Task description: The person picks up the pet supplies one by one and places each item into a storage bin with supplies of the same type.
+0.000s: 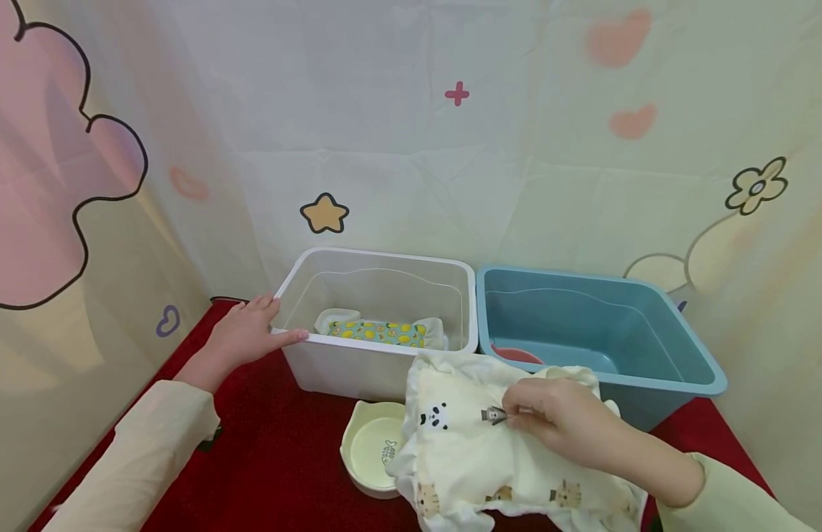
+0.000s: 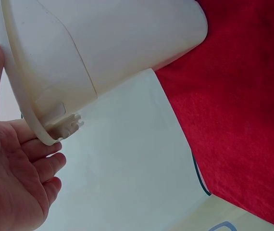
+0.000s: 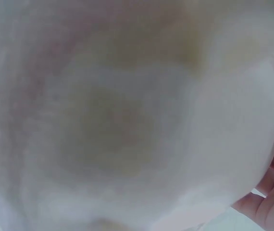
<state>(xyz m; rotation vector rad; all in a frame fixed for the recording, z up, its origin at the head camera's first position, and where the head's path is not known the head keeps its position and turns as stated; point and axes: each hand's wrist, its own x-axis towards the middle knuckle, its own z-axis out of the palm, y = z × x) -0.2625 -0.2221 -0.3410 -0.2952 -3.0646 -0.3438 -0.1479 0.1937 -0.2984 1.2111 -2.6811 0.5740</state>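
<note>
My left hand [image 1: 248, 332] grips the near left corner of a white plastic bin [image 1: 358, 369]. In the left wrist view, the thumb lies along the rim and the other fingers curl beneath it. With thumb and fingers, my right hand [image 1: 571, 421] pinches a cream cloth piece [image 1: 460, 454] with ruffled white edges and panda, penguin and tiger prints. The cloth hangs in front of the bins and covers part of a pale yellow bowl [image 1: 367, 451] with ear-shaped points. Blurred cloth fills most of the right wrist view, with fingers at its right edge.
Inside the white bin lies a lemon-print cloth [image 1: 384, 332] with white ruffles. A blue bin [image 1: 657, 380] stands right beside it, with a red item [image 1: 517, 355] inside. Red cloth [image 1: 271, 458] covers the table. A printed curtain [image 1: 398, 111] hangs behind.
</note>
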